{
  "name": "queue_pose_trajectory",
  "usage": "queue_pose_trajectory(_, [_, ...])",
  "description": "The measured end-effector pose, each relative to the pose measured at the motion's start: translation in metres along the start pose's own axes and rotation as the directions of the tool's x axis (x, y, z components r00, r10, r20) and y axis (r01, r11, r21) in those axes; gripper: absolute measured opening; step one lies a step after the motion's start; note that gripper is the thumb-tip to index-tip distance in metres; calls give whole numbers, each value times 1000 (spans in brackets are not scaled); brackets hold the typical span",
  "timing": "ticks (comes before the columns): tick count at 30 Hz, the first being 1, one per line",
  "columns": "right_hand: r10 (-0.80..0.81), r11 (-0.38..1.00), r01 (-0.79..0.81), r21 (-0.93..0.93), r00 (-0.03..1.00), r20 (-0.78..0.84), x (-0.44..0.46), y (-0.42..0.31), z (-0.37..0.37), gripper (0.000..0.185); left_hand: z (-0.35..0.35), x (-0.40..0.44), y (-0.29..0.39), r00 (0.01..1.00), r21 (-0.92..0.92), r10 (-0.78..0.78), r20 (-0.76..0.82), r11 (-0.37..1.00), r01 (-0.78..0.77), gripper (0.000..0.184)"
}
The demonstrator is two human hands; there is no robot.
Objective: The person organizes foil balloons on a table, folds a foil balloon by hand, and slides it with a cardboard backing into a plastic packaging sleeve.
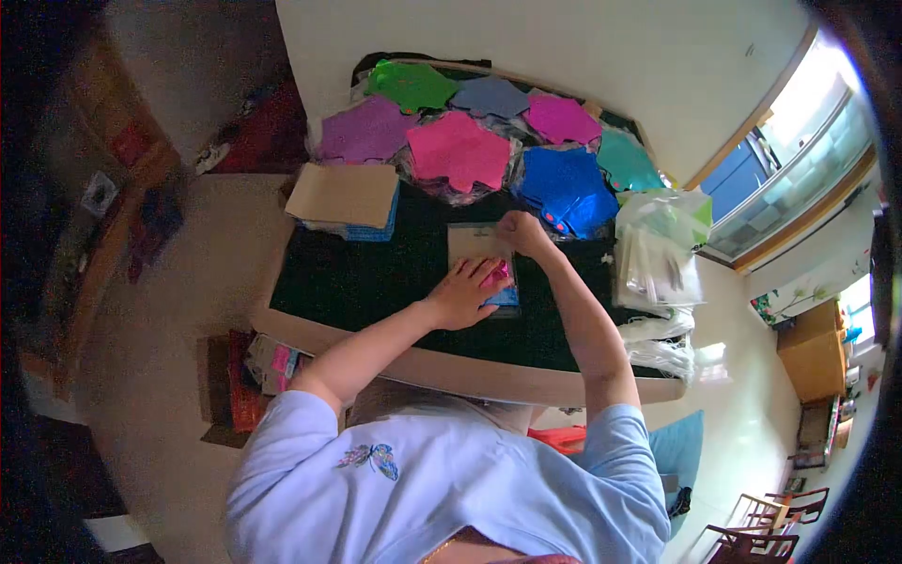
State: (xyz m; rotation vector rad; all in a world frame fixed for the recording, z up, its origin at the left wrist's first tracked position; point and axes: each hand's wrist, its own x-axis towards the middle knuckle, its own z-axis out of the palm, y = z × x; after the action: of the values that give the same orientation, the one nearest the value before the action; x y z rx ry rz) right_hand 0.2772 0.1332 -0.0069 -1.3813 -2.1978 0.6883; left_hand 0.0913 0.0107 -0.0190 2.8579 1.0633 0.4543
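A clear plastic bag [467,243] lies on the dark green table top in front of me, with a beige card and something pink and blue showing inside. My left hand [462,293] rests flat across its lower part, fingers spread, with the shiny pink piece [498,274] showing between them. At the bag's upper right corner, my right hand [522,235] has its fingers pinched together on what looks like the bag's filmy edge. The exact grip is partly hidden by the fingers.
Stacks of coloured felt-like pieces, including a pink stack [458,150] and a blue stack [567,191], line the table's back. Beige cards [343,195] sit at the left. Clear bags [656,268] and white strips [660,340] lie at the right edge.
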Motion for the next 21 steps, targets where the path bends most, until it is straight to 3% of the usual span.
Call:
queue_pose_trajectory(4, [44,995,-33,-89,991,123,18,24,2,25,10,-1,-5,999,-28,38,-25,999,-39,57])
queue_pose_trajectory(6, [-88,995,98,-18,948,306,30,30,-1,21,5,-4,-3,998,-102,49,-35,993,-53,57])
queue_pose_trajectory(7, [-90,995,101,-21,949,303,29,11,-6,21,3,-5,-3,998,-100,51,-39,994,-55,57])
queue_pose_trajectory(9, [-37,982,-46,184,907,419,33,-26,-11,19,-1,-5,-5,990,-53,133,-44,989,-135,57])
queue_pose_trajectory(10, [-35,983,-44,180,909,415,41,-18,-2,19,-4,-5,-5,989,-51,137,-49,989,-140,57])
queue_pose_trajectory(12, [-168,968,230,-101,892,420,54,-15,16,23,-7,-8,-7,984,-23,170,-44,985,-171,57])
queue_pose_trajectory(14, [-203,951,271,-146,910,363,47,-17,20,28,-10,-10,-9,988,-45,154,-19,987,-155,57])
queue_pose_trajectory(16, [-21,979,68,-194,972,232,34,-30,13,24,-10,-9,-13,991,-70,137,4,988,-137,57])
queue_pose_trajectory(17, [-14,979,61,-194,972,234,20,-38,11,24,-9,-9,-16,988,-58,152,-9,987,-152,56])
queue_pose_trajectory(18, [-209,937,185,-297,977,-51,-1,-56,6,20,-7,-8,-18,986,-47,168,-23,985,-169,55])
queue_pose_trajectory(19, [-415,862,265,-431,858,-303,-22,-70,2,17,-5,-8,-19,985,-52,170,-27,984,-171,55])
queue_pose_trajectory(21, [-473,876,400,-269,819,-325,-74,-81,6,13,-2,-6,-20,984,-11,117,131,993,-117,53])
